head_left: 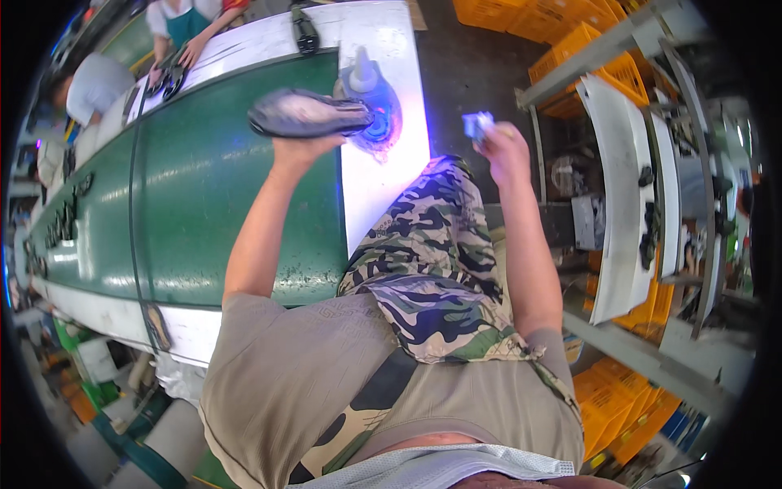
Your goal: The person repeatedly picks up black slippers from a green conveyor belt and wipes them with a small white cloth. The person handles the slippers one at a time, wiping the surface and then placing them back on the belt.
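My left hand [308, 151] is closed round a dark shoe [305, 114], holding it up above the green belt's edge. The shoe's pale, greyish underside faces up, and its narrower end points right. Off to the right, beyond my knee, my right hand [507, 148] pinches a small light-blue and white piece [477, 125]; it is blurred, so its kind is unclear. Just past the shoe, a bottle with a white cone-shaped tip [364, 75] stands on the white tabletop [399, 37]. A round, stained patch lit bright blue [380, 122] lies beside it, partly covered by the shoe.
A green conveyor belt [220, 179] runs left, with several dark shoes [67, 216] at its far end. One shoe [305, 34] lies at the back, another [156, 326] near left. Co-workers [183, 33] sit across. Orange crates [586, 61] and a metal rack [607, 53] stand right.
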### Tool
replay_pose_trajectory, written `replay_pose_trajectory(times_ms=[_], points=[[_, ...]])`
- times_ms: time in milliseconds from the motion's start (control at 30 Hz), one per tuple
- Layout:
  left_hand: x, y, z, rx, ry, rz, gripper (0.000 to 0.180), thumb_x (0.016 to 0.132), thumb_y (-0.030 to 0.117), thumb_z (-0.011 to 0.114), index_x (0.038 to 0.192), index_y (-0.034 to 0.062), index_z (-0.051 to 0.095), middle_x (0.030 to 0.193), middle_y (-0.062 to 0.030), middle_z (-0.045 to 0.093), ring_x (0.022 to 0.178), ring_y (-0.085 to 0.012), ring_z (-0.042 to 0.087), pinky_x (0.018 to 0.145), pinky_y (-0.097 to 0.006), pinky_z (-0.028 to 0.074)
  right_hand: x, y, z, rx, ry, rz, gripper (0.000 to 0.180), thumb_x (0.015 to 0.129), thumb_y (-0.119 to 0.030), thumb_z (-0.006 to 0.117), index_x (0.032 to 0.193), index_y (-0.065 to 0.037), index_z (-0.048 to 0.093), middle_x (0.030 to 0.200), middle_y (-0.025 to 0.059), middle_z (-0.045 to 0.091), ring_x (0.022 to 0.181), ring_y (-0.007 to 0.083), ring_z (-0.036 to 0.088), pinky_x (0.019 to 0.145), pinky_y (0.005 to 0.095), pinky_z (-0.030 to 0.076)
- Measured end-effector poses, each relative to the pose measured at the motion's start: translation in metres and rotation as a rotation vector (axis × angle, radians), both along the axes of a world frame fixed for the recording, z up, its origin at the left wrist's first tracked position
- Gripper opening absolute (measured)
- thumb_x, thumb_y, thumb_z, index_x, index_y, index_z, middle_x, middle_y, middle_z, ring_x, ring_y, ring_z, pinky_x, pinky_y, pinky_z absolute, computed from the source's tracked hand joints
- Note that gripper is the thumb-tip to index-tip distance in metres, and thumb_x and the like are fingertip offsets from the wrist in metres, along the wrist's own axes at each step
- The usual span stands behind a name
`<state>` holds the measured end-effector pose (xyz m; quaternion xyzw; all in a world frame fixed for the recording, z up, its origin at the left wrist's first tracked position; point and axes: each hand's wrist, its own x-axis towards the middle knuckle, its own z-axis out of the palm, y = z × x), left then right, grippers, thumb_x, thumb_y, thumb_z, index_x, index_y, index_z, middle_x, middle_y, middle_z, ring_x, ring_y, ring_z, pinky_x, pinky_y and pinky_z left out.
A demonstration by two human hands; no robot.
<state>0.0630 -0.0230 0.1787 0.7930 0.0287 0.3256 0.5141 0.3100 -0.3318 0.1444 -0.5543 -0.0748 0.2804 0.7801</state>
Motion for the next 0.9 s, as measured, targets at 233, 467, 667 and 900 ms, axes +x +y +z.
replay_pose_trajectory(times_ms=[233, 467, 667, 900], points=[[0.043, -0.076, 0.036, 0.490, -0.242, -0.181, 0.041, 0.070, -0.004, 0.071, 0.109, 0.0004, 0.058, 0.112, -0.0178, 0.064, 0.104, -0.0331, 0.064, 0.090, -0.037, 0.053, -0.041, 0.035, 0.084, -0.163, -0.657, 0.048, 0.019, 0.074, -0.012, 0.078, 0.084, -0.001, 0.065, 0.076, 0.0024, 0.065, 0.069, 0.0077, 0.059, 0.062, 0.0232, 0.049], [0.064, -0.109, 0.050, 0.625, -0.257, -0.253, 0.044, 0.068, -0.002, 0.073, 0.109, 0.0007, 0.058, 0.110, -0.0168, 0.064, 0.102, -0.0337, 0.065, 0.087, -0.039, 0.054, -0.042, 0.007, 0.082, -0.193, -0.700, -0.030, 0.017, 0.073, -0.010, 0.075, 0.081, -0.002, 0.062, 0.073, 0.0021, 0.064, 0.067, 0.0065, 0.057, 0.061, 0.0235, 0.047], [0.081, -0.123, 0.046, 0.635, -0.193, -0.244, 0.047, 0.066, 0.000, 0.076, 0.109, 0.0015, 0.058, 0.109, -0.0168, 0.065, 0.099, -0.0336, 0.065, 0.083, -0.038, 0.054, -0.058, -0.015, 0.078, 0.060, -0.321, 0.096, 0.015, 0.076, -0.001, 0.071, 0.081, -0.003, 0.057, 0.078, 0.0047, 0.060, 0.068, 0.0113, 0.057, 0.060, 0.0254, 0.047], [0.093, -0.144, 0.050, 0.647, -0.015, -0.302, 0.047, 0.068, 0.000, 0.076, 0.111, 0.0029, 0.057, 0.105, -0.0169, 0.065, 0.096, -0.0332, 0.066, 0.082, -0.039, 0.054, -0.058, -0.044, 0.096, 0.090, -0.295, 0.127, 0.015, 0.077, -0.002, 0.070, 0.082, -0.003, 0.057, 0.079, 0.0051, 0.060, 0.068, 0.0115, 0.058, 0.059, 0.0262, 0.048]])
